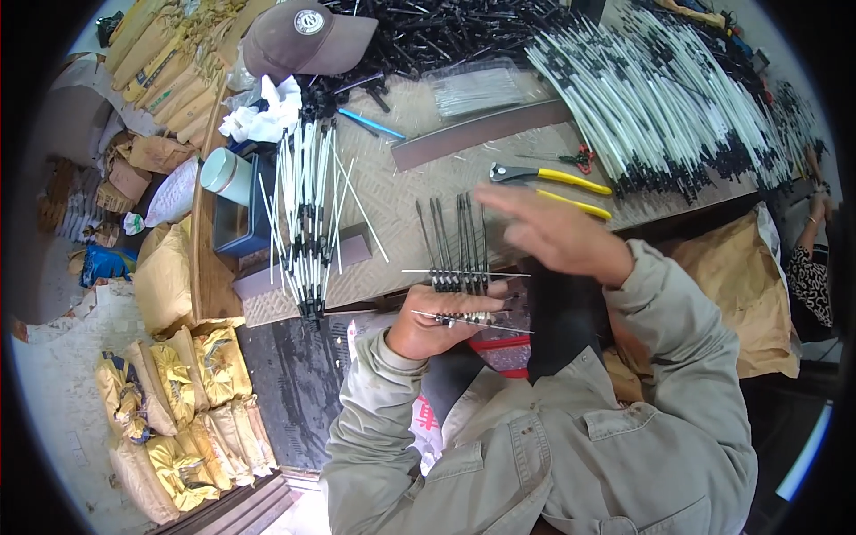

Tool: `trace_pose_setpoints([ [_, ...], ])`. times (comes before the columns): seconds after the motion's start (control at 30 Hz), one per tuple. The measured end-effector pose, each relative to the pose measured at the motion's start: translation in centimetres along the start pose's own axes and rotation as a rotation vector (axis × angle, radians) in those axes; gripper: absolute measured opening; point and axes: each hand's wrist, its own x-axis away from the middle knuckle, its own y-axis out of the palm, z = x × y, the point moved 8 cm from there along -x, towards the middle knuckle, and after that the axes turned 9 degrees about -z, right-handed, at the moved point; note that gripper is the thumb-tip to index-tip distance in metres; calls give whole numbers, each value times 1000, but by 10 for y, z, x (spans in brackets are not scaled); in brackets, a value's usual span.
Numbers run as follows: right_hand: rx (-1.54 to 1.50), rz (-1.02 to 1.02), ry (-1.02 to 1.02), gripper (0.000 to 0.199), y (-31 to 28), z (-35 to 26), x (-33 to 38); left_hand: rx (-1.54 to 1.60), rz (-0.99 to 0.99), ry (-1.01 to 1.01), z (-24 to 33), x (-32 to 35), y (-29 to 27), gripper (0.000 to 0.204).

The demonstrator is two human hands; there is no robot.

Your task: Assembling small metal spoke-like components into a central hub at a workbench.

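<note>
My left hand (423,323) is closed around a row of thin black plastic rods (462,236) that fan away from me at the table's near edge. Slim white sticks (464,272) cross the row above and below my fingers. To the right, my right hand (563,234) is raised with its fingers stretched out and slightly blurred; no object shows in it. Its fingertips come close to the far ends of the rods. Just beyond it lie cutting pliers with yellow handles (571,178), partly covered by the hand.
A bundle of white and black sticks (308,205) lies left, beside a blue bin (254,205) and white cup (226,172). White rods (651,98) are heaped right, black parts (446,36) behind. A metal strip (481,134) stands mid-table. Sacks (192,374) fill the left floor.
</note>
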Motion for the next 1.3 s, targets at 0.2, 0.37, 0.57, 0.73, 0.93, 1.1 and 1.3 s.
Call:
trace_pose_setpoints([
  [0.2,124,-203,-36,63,49,15,-17,38,-54,-48,-6,1,-5,33],
  [0.37,407,-338,-294,57,71,10,-34,-148,-148,28,2,-3,-5,33],
  [0.57,199,-283,-234,54,71,23,-38,88,21,-63,-21,18,10,32],
  [0.73,161,-249,-175,52,69,16,-32,-30,91,-68,-31,29,24,38],
  [0.93,-59,-225,-48,54,71,27,-17,-277,-39,-150,-7,52,23,56],
  [1.1,-209,-126,-46,52,60,37,-21,-342,104,-82,5,89,-8,74],
  [1.3,-10,-143,-3,47,48,39,-19,-949,-83,-209,13,37,2,95],
])
